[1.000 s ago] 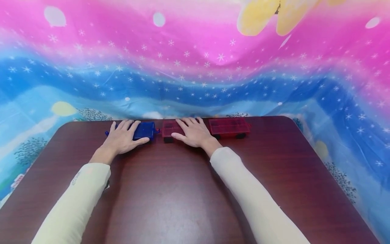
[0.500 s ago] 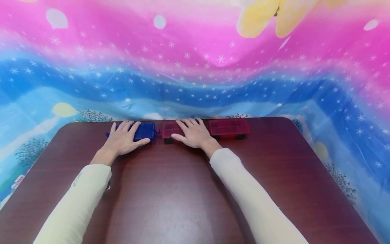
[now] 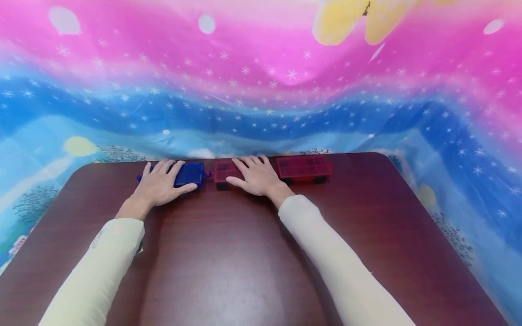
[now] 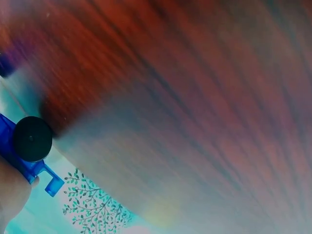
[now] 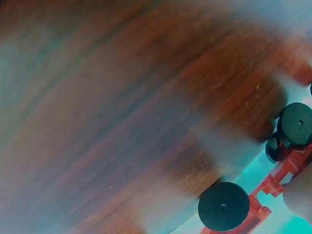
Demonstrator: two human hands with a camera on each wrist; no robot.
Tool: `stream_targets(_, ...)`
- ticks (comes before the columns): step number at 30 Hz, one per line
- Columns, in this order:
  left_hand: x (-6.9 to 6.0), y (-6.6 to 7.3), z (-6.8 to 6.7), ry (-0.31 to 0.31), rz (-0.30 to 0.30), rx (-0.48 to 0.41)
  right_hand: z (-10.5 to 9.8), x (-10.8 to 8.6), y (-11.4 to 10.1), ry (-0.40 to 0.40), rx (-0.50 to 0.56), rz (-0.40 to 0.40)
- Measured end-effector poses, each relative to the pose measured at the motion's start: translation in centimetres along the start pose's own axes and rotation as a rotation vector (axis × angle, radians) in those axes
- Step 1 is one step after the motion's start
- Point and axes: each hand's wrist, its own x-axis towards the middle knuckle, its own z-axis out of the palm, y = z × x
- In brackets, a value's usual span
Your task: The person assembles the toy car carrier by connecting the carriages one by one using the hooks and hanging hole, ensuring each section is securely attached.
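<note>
In the head view, my left hand (image 3: pixel 159 183) lies spread over the left part of a blue translucent toy wagon (image 3: pixel 190 174), thumb along its near side. My right hand (image 3: pixel 257 176), fingers also extended, rests over a red translucent toy wagon (image 3: pixel 223 171) and hides its right part. A second red wagon (image 3: pixel 303 167) stands just right of that hand. The left wrist view shows a black wheel (image 4: pixel 32 139) and a blue hook (image 4: pixel 53 185). In the right wrist view, black wheels (image 5: pixel 223 206) and a red coupling (image 5: pixel 270 187) lie beside a bit of finger.
The wagons stand in a row along the far edge of a dark brown wooden table (image 3: pixel 228 253). Behind it hangs a pink and blue cloth (image 3: pixel 261 108) with snowflakes, which also runs along both sides.
The head view has shifted slightly. Both hands stay in place over the wagons, and the wagons show no visible movement on the table.
</note>
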Motion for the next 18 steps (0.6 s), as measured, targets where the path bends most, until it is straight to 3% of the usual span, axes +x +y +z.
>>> stream_targets(10,0.84,0.13,0.02,-0.051,0.013,0.027,0.02,-0.21,0.37,-0.001,0.032,0.004)
stream_targets(18,0.23,-0.2,-0.41,-0.047,-0.011,0.018,-0.22,0.21,-0.11,0.01,0.005,-0.004)
